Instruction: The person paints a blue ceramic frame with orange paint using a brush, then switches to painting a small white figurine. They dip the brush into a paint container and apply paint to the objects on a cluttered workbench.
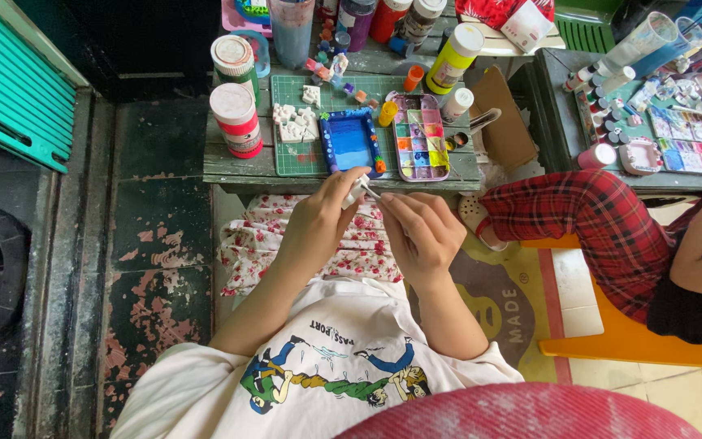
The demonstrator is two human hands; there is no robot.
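Plaster piece (356, 192), small and white, sits pinched in the left hand (318, 221), touched by a thin brush (372, 193) gripped in the right hand (421, 234). Beyond, at twelve o'clock, lie a blue tray (352, 142) and a paint palette (421, 136) on the green mat (294, 158).

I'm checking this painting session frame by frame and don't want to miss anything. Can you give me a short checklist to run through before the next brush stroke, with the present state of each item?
1. Small white piece held in left hand: ok, pinched at the fingertips.
2. Brush in right hand: ok, tip at the piece.
3. Paint on the brush tip: cannot tell, too small.
4. Paint palette within reach: ok, open on the table just ahead.
5. Blue painted tray apart from the hands: ok, on the green mat.
6. Other person's leg close on the right: not ok, near the right elbow.
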